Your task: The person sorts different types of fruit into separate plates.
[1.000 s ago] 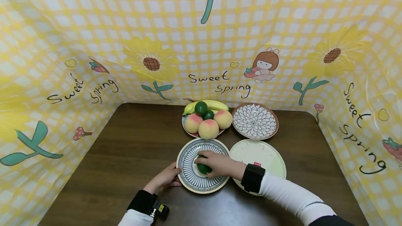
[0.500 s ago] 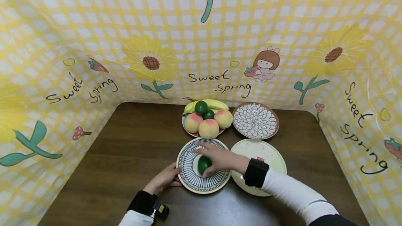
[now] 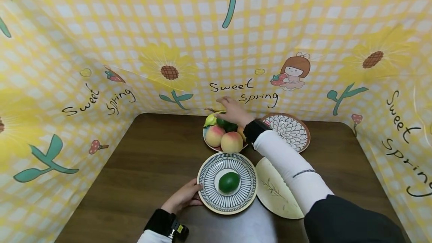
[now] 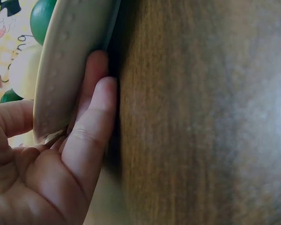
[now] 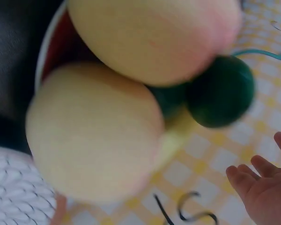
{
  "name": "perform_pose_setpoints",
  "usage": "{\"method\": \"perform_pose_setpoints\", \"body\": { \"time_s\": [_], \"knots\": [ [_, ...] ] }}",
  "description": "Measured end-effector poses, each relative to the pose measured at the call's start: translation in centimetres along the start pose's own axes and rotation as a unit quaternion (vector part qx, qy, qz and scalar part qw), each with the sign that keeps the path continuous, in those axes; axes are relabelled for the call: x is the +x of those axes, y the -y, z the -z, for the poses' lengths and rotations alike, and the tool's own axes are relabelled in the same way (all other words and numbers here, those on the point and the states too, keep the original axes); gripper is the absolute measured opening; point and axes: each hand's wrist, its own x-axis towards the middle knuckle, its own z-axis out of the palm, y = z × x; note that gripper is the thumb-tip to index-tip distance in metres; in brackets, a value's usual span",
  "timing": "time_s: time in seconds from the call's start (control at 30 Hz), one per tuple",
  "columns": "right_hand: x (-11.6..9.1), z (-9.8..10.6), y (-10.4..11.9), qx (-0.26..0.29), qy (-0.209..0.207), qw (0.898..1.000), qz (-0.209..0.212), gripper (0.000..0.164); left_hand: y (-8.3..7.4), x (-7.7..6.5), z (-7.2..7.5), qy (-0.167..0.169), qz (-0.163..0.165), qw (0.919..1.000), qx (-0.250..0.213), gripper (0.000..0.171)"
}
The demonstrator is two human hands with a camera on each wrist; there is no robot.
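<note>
While left hand (image 3: 183,197) grips plate (image 3: 248,183), right hand (image 3: 236,111) hovers.

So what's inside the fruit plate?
Three peaches, two green fruits and banana show in the fruit plate. The right hand partly blocks the head view; anything beneath the fruit is hidden.

The dark wooden desk (image 3: 141,168) before me bears a fruit-heaped plate (image 3: 216,149), a brown-rimmed petal-patterned plate (image 3: 291,128), a radially striped plate (image 3: 210,175) and a pale sprig-painted plate (image 3: 275,188).
</note>
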Motion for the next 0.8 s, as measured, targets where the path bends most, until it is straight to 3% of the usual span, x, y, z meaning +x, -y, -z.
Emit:
{"method": "perform_pose_setpoints", "body": {
  "time_s": [0.17, 0.43, 0.6, 0.8],
  "knots": [
    [0.8, -3.4, -1.2, -0.008, 0.023, 0.999, -0.029, 0.066, 0.2, -0.3, -0.1, -0.002, 0.016, 0.9999, -0.007, 0.055],
    [1.0, -5.9, -2.0, 0.025, -0.013, 0.999, -0.035, 0.066, 0.1, -0.7, -0.2, -0.007, 0.000, 0.9999, -0.010, 0.054],
    [0.6, -5.7, -2.2, 0.036, -0.025, 0.998, -0.033, 0.065, 0.2, -0.5, -0.2, -0.004, 0.001, 0.9999, -0.009, 0.053],
    [-0.2, -2.7, -1.0, 0.048, -0.069, 0.996, 0.007, 0.063, 0.2, -0.2, 0.2, 0.003, -0.010, 0.9999, -0.012, 0.055]
  ]
}}
